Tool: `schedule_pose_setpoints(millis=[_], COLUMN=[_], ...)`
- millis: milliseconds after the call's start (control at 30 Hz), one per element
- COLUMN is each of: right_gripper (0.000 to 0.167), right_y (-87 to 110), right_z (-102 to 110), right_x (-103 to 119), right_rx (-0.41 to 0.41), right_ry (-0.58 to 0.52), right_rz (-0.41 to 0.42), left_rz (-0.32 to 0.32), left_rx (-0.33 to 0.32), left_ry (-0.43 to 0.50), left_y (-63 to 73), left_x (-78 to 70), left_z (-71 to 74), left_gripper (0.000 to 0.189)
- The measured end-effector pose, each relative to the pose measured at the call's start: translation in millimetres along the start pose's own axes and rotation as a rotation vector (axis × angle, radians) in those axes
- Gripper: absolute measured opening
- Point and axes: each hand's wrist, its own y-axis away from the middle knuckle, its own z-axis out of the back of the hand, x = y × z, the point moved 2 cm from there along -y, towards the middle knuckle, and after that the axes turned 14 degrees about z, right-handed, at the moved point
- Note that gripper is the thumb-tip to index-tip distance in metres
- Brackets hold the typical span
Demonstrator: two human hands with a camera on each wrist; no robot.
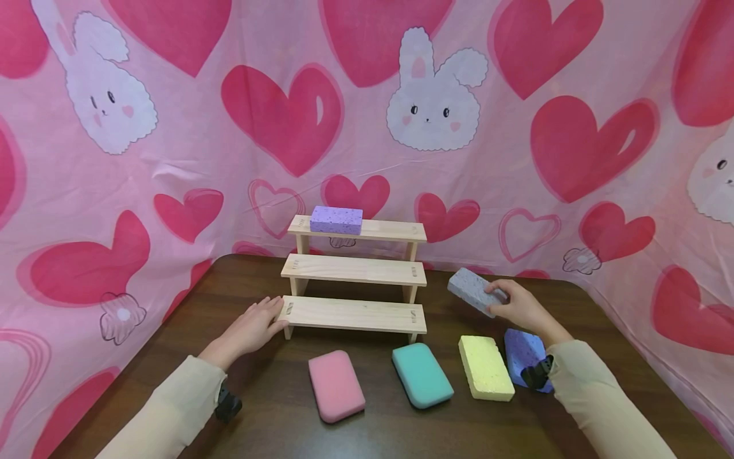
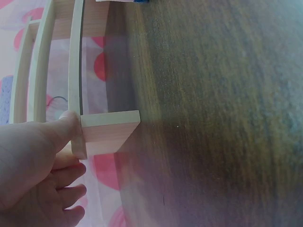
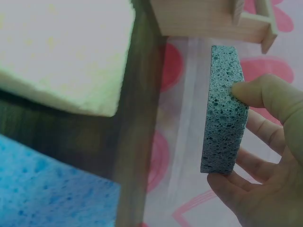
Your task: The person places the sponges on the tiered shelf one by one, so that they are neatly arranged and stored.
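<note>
A three-step wooden shelf (image 1: pixel 355 315) stands on the table. At the left end of its lowest step is my left hand (image 1: pixel 252 326); in the left wrist view the thumb and forefinger (image 2: pixel 64 126) pinch the board's end. My right hand (image 1: pixel 518 306) holds a grey-blue speckled sponge (image 1: pixel 473 290) off the shelf's right side. The right wrist view has that sponge (image 3: pixel 224 113) between the thumb and fingers, its porous narrow side showing. A purple speckled sponge (image 1: pixel 336 220) lies on the top step, toward the left.
In front of the shelf lie a pink sponge (image 1: pixel 336 386), a teal sponge (image 1: pixel 422 376) and a yellow sponge (image 1: pixel 486 368). A blue sponge (image 1: pixel 520 350) is partly covered by the right wrist. Behind the table (image 1: pixel 258 414) hangs a pink cloth with hearts and rabbits.
</note>
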Motion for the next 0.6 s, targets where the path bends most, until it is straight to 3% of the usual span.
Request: schedule_pose_setpoints(millis=[367, 600], right_gripper=[0.029, 0.030], right_y=[-8.8, -14.1], right_z=[9, 15], right_x=[25, 43], right_rx=[-0.034, -0.024], right_ry=[0.007, -0.001], right_rz=[0.115, 0.122], left_rz=[0.007, -0.001], left_rx=[0.003, -0.004], left_ry=[0.005, 0.001], left_y=[-0.1, 0.5], left_x=[0.2, -0.1], left_z=[0.1, 0.1], left_gripper=[0.058, 0.058])
